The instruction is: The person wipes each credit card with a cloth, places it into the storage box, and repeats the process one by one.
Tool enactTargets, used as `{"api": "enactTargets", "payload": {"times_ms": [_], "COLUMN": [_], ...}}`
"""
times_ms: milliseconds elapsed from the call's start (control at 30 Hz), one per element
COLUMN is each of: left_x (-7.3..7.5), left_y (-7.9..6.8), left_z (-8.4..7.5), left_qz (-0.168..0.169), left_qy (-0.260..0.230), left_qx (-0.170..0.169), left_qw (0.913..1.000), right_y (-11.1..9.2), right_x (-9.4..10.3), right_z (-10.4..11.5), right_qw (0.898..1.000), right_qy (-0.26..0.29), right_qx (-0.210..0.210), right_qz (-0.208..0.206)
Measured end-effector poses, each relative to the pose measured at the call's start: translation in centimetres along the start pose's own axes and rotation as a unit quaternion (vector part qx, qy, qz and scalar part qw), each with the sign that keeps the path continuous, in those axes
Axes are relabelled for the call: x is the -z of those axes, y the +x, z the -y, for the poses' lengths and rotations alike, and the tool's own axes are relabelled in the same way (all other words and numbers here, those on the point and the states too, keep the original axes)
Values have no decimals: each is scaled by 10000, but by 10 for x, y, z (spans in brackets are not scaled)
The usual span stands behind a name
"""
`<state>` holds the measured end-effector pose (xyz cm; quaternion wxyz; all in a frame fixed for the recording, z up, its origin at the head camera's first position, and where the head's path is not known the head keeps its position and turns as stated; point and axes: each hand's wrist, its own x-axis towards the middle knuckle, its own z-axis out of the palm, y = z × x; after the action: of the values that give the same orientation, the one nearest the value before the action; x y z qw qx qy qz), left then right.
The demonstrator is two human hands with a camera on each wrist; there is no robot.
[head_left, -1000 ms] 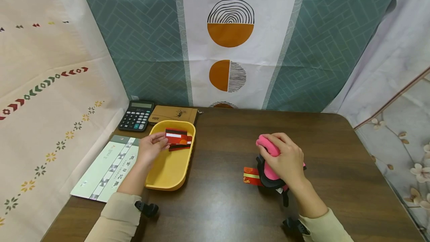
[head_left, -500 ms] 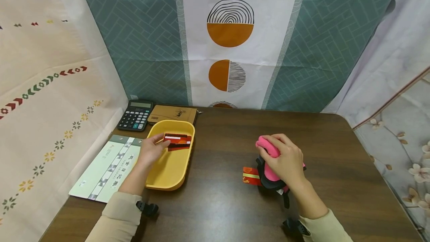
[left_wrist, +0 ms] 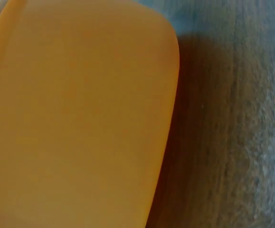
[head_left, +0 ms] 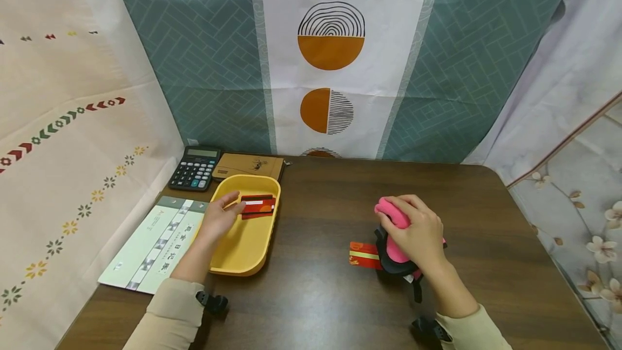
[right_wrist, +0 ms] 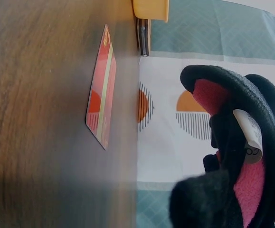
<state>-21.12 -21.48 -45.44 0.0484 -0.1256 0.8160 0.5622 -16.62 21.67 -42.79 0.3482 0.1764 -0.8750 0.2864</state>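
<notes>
My left hand (head_left: 221, 220) reaches over the yellow tray (head_left: 243, 250) with thumb and fingers apart and nothing between them. Just past its fingertips, red bank cards (head_left: 258, 208) lie overlapping at the tray's far end. In the left wrist view the tray's orange-yellow wall (left_wrist: 80, 118) fills much of the picture. My right hand (head_left: 420, 228) grips a pink-and-black plush item (head_left: 394, 247) with a black edge; the palm hides part of it. The right wrist view shows it raised off the table, with a white label (right_wrist: 249, 130). Left of it, a red-and-yellow card (head_left: 364, 255) lies on the table.
A black calculator (head_left: 194, 169) and a brown notebook (head_left: 249, 166) stand behind the tray. The pale green account book (head_left: 155, 244) lies to its left, partly under my left forearm. Patterned cloth (head_left: 330, 69) hangs behind the wooden table (head_left: 316, 301).
My left hand has lowered a red card into the tray and let it go; its fingers are now spread. My right hand has shifted slightly right with the plush item.
</notes>
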Motion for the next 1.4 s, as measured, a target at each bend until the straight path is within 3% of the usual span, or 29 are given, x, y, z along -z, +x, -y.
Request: {"api": "enactTargets", "payload": {"times_ms": [233, 367, 533, 767, 933, 1100, 1400], "left_x": [-11, -25, -44, -75, -107, -138, -185], "left_y": [-15, -30, -46, -59, -63, -65, -62], "left_z": [-17, -34, -48, -58, -56, -46, -25], "left_qz": [-148, -95, 353, 867, 1170, 1538, 2093], "left_qy": [-14, -116, -326, -420, -561, -550, -252], "left_qx": [-523, -1271, -2170, -2554, -2989, -3017, -2600], "left_qw": [9985, 9918, 9750, 9620, 9454, 9393, 9423], "right_y": [-1, -1, 0, 0, 0, 0, -1], "right_x": [3, 4, 6, 9, 11, 11, 13], "right_z": [-3, -4, -5, -6, -7, -8, -10], "right_qw": [9999, 9996, 9992, 9988, 9985, 9985, 9986], "right_qy": [37, 70, 134, 154, 166, 173, 244], "right_qx": [-149, -250, -364, -457, -523, -518, -460], "right_qz": [-55, -69, -76, -58, -55, -89, -103]}}
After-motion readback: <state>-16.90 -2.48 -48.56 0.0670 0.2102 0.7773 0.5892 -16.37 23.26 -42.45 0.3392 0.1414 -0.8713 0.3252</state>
